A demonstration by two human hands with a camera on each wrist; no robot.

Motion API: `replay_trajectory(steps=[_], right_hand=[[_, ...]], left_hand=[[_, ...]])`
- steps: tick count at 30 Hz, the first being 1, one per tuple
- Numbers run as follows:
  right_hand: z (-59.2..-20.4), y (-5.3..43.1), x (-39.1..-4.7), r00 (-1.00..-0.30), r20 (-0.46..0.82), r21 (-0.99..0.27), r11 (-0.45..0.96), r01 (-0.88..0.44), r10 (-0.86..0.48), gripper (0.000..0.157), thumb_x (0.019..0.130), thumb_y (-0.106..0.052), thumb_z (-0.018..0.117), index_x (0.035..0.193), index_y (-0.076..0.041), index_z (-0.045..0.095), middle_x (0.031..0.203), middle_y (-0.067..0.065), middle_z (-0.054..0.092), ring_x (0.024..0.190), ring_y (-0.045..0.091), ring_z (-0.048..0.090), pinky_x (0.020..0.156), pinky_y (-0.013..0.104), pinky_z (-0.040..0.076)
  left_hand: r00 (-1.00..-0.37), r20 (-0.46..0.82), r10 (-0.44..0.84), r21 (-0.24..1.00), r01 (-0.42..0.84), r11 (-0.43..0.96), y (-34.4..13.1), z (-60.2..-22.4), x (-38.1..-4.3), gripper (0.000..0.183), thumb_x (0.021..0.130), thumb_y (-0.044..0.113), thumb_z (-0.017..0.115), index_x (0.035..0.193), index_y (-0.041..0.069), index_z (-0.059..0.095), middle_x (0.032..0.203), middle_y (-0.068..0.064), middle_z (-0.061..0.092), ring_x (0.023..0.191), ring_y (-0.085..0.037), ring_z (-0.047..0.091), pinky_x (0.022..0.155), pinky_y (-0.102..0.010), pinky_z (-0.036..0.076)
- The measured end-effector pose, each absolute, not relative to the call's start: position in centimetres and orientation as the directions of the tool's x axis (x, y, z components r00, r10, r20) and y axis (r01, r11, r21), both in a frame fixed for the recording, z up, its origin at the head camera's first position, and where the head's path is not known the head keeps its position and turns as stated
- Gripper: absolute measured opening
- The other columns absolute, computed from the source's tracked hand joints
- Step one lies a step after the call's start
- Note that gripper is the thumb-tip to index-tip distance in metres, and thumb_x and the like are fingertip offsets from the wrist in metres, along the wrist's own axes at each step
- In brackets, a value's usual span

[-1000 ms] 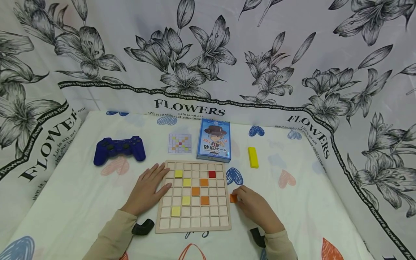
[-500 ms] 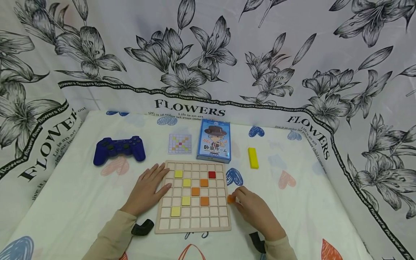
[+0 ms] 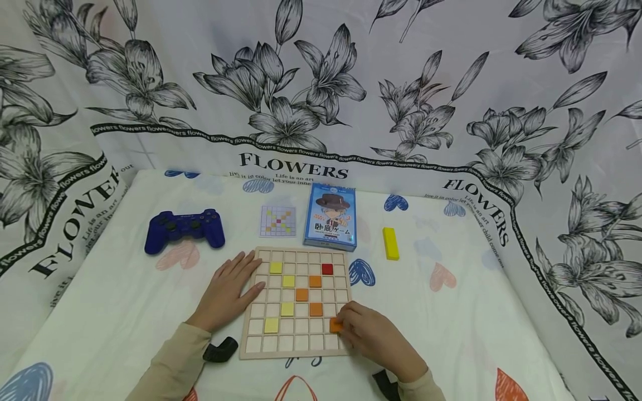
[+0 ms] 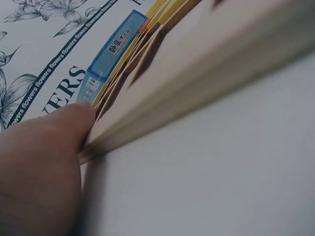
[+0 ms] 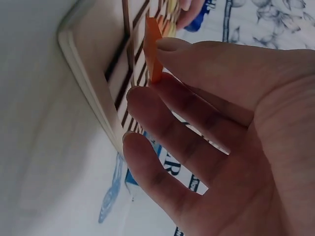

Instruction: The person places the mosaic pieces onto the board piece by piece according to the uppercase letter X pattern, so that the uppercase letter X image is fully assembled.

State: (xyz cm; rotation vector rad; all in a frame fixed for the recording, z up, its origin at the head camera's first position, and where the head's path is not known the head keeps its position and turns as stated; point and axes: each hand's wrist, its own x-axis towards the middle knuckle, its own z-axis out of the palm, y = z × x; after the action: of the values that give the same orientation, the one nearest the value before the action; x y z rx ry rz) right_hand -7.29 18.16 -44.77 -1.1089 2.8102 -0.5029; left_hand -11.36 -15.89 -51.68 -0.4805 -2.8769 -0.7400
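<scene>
A wooden grid board (image 3: pixel 298 350) lies on the sheet with several yellow tiles, orange tiles and one red tile (image 3: pixel 327 269) set in its cells. My right hand (image 3: pixel 371 337) pinches an orange tile (image 3: pixel 335 325) (image 5: pixel 152 46) between thumb and fingers, over the board's lower right cells. My left hand (image 3: pixel 228 291) lies flat with straight fingers on the board's left edge; in the left wrist view a fingertip (image 4: pixel 59 132) presses against that edge (image 4: pixel 197 83).
Behind the board stand a blue card box (image 3: pixel 330 216) and a small pattern card (image 3: pixel 277 221). A blue game controller (image 3: pixel 183 229) lies at the back left, a yellow block (image 3: pixel 390 243) at the back right. Flower-printed cloth hangs all round.
My right hand has carried the orange tile leftward from beside the board's right edge onto its lower right cells. The left hand has stayed put.
</scene>
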Motion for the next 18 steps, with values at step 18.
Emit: replay_trajectory(steps=[18], right_hand=[[-46.1,17.0,-7.2,-0.698,0.117,-0.216,0.668,-0.712,-0.706,0.021,0.085,-0.020,0.074,0.104,-0.015,0.067,0.104,-0.005,0.063,0.089,0.008,0.060,0.084,0.021,0.054]], left_hand=[[-0.943,0.200,0.267,0.454,0.330,0.827,-15.9,-51.7,-11.3,0.063,0.095,0.054,0.047,0.146,0.017,0.041,0.155,-0.006,0.031,0.145,-0.029,0.022,0.117,-0.050,0.016]])
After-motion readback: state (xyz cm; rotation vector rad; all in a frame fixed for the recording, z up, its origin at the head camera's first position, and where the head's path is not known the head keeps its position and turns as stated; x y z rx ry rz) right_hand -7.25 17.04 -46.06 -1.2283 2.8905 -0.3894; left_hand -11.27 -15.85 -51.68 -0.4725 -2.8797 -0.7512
